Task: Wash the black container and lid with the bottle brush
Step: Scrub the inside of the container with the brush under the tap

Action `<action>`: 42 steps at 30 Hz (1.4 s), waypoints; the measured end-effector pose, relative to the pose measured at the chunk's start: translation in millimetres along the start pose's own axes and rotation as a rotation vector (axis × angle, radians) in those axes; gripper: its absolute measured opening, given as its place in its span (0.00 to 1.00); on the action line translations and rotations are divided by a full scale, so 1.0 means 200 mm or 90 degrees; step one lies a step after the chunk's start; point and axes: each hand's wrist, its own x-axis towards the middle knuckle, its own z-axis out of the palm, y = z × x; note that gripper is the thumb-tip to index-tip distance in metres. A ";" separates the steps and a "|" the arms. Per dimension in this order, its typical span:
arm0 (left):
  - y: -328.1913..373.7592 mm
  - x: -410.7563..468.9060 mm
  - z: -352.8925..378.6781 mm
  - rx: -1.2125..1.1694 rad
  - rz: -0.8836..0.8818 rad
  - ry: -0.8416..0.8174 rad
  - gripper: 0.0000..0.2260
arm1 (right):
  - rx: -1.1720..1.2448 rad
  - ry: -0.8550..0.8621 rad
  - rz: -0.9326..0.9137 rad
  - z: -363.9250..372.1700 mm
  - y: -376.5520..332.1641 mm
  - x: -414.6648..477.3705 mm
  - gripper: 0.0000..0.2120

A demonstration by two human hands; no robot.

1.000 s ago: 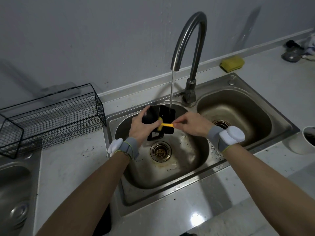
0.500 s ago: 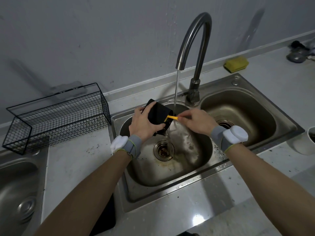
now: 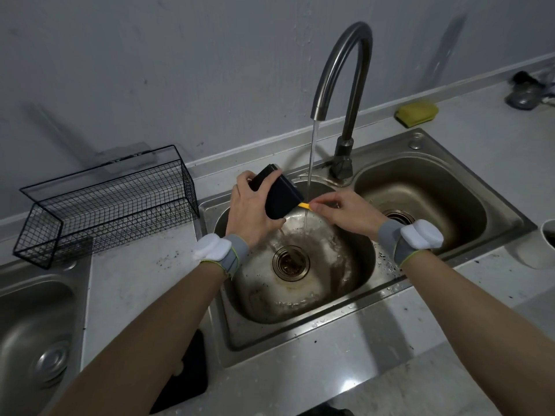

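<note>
Item: black rectangular plastic container, frame centre, over steel sink basin. L hand fingers wrapped round it, mouth tilted right, prob. to admit yellow-handled bottle brush. R hand fingertips pinch handle beside water stream. Lid not made out.

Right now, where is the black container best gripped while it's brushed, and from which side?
Grip the container around its flat-sided body near the closed end, from the left, as the left hand does. Its mouth tilts towards the right hand, where the yellow handle of the brush sticks out, so that end should stay free.
</note>
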 end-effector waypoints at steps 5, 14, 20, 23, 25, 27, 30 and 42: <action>0.01 -0.01 0.02 0.019 0.046 -0.020 0.42 | -0.023 -0.042 0.017 0.01 0.03 -0.02 0.18; -0.01 0.03 0.16 -0.491 -0.248 -0.070 0.36 | -0.152 -0.133 0.114 -0.02 0.08 -0.02 0.13; 0.02 0.03 0.27 -0.716 -0.438 -0.116 0.35 | -0.302 -0.027 0.136 -0.07 0.03 -0.02 0.15; 0.06 0.08 0.30 -0.851 -0.516 -0.176 0.32 | -0.332 0.042 0.125 -0.10 -0.01 0.01 0.15; 0.08 0.10 0.31 -0.841 -0.515 -0.217 0.31 | -0.343 0.066 0.136 -0.12 -0.04 0.03 0.15; 0.10 0.13 0.32 -0.815 -0.511 -0.225 0.29 | -0.352 0.067 0.132 -0.13 -0.05 0.07 0.16; 0.11 0.16 0.34 -0.823 -0.522 -0.223 0.29 | -0.324 0.034 0.083 -0.13 -0.08 0.10 0.15; 0.12 0.18 0.39 -0.804 -0.511 -0.152 0.18 | -0.314 -0.081 0.111 -0.21 0.00 0.08 0.11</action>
